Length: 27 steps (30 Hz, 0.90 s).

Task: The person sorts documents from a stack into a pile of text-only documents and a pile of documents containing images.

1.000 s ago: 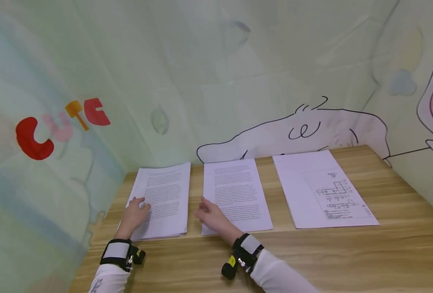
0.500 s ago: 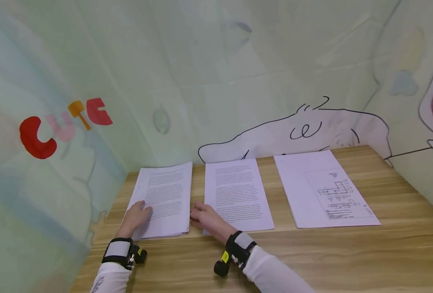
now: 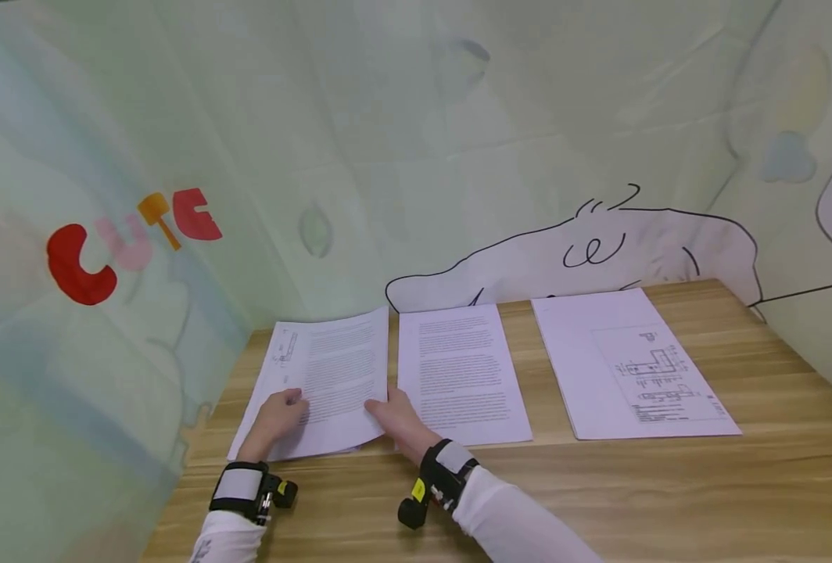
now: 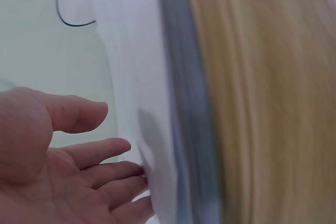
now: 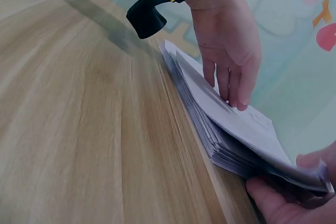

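A thick stack of printed paper lies at the left of the table. My right hand pinches its right edge near the front corner, thumb on top and fingers underneath; in the right wrist view the held sheets bend up there, over more sheets below. My left hand lies at the stack's left front, with its fingers loosely extended and their tips at the top sheet, as the right wrist view shows. At the stack's left edge, a sheet with a small line drawing shows beside the text page.
Just right of the stack lies a second pile of text pages. Farther right is a third pile with a technical drawing on top. A printed cloth backdrop rises along the back and left of the wooden table.
My right hand has moved left from the middle pile onto the left stack and taken hold of its right edge. The top text page has shifted right, uncovering a drawing at the left.
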Each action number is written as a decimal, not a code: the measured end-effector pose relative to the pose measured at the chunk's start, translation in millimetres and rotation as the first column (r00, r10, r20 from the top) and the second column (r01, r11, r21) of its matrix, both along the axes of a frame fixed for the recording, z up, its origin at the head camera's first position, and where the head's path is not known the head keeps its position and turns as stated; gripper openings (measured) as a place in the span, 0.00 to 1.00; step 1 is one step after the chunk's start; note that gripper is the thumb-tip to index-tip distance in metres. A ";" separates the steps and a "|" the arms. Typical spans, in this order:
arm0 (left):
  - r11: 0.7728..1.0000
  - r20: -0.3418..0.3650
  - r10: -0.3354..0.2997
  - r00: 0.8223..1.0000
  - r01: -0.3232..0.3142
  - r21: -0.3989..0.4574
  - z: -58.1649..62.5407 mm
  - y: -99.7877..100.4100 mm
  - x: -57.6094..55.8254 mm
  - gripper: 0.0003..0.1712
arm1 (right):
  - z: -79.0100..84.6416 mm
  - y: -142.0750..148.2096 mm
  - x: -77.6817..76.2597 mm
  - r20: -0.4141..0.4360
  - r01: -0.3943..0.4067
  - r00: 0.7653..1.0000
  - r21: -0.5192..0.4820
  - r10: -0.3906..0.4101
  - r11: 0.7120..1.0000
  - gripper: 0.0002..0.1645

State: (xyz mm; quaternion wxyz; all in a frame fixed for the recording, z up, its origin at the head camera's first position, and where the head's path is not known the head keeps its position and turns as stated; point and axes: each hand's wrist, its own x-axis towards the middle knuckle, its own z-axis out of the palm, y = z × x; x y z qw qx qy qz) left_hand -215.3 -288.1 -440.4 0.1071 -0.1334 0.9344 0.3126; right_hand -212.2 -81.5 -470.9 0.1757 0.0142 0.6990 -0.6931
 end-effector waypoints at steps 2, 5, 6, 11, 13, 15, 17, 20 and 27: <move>1.000 0.002 0.005 1.000 -0.005 0.027 3.1 5.0 0.8 0.32 | -3.6 1.2 -1.5 0.007 0.030 1.000 -0.005 -0.030 1.000 0.26; 0.998 0.006 0.015 1.000 -0.015 0.065 5.4 9.1 0.8 0.33 | -7.9 5.8 -4.9 0.042 0.061 0.997 -0.057 -0.059 0.997 0.28; 0.996 0.006 0.020 1.000 -0.021 0.081 5.6 9.8 0.4 0.34 | -8.3 8.5 -5.9 0.054 0.063 0.997 -0.085 -0.058 0.994 0.29; 0.979 -0.005 0.048 0.999 -0.046 0.198 3.1 11.7 -3.7 0.38 | 1.5 28.6 -8.9 0.057 0.062 0.997 -0.148 -0.054 0.987 0.29; 0.971 -0.032 0.058 0.998 -0.049 0.236 1.7 13.6 -5.0 0.40 | 7.8 39.7 -9.6 0.049 0.062 0.997 -0.149 -0.055 0.987 0.28; 0.961 -0.063 0.071 0.995 -0.051 0.272 0.7 17.5 -6.1 0.41 | 13.0 51.6 -11.5 0.044 0.058 0.998 -0.166 -0.051 0.984 0.28; 0.933 -0.089 0.081 0.993 -0.044 0.357 0.1 23.5 -7.4 0.41 | 16.3 64.9 -13.0 0.041 0.046 0.998 -0.197 -0.038 0.979 0.28; 0.831 -0.093 0.120 0.988 -0.049 0.554 0.1 37.4 -9.4 0.36 | 18.3 84.8 -14.4 0.029 0.020 0.999 -0.238 -0.013 0.971 0.27; 0.654 -0.153 0.141 0.978 0.023 0.756 2.7 81.1 -9.9 0.24 | 23.5 124.3 -13.8 0.003 0.041 0.999 -0.176 -0.041 0.984 0.25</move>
